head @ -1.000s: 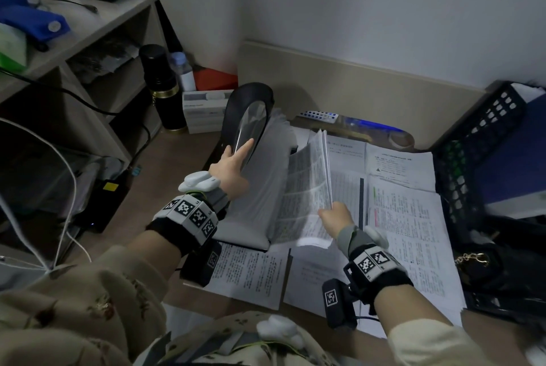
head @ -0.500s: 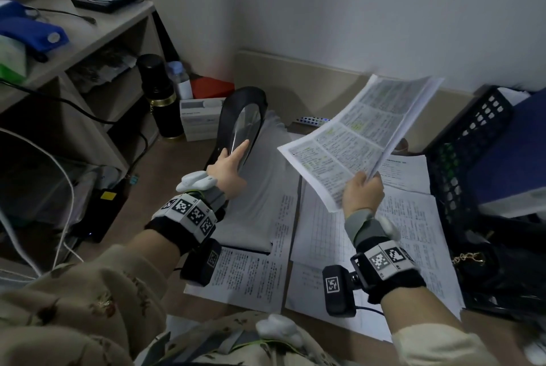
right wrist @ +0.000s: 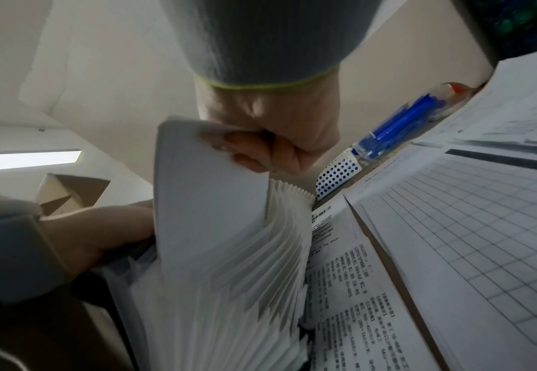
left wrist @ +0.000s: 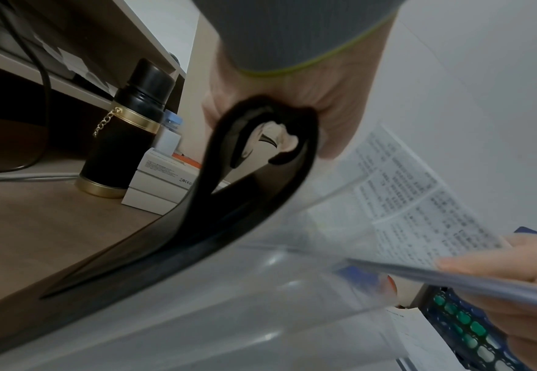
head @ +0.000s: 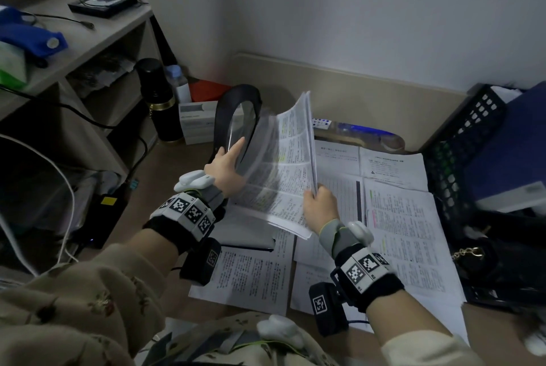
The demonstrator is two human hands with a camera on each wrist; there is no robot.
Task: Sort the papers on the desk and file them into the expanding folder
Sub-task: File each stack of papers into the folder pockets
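Lowered since the earlier frame, the paper stack (head: pixel 291 165) stood pinched in the right hand (head: pixel 320 207) above the folder (head: pixel 236 117), whose black flap the left hand (head: pixel 226 163) gripped. Only the right wrist view showed fanned pockets (right wrist: pixel 279 238) beneath the stack's edge.

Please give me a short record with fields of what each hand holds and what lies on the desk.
left hand: grips the black flap of the expanding folder, holding it open
right hand: pinches a sheaf of printed papers above the folder's pockets
desk: more printed sheets lying flat
unfiled: sheaf not yet in a pocket
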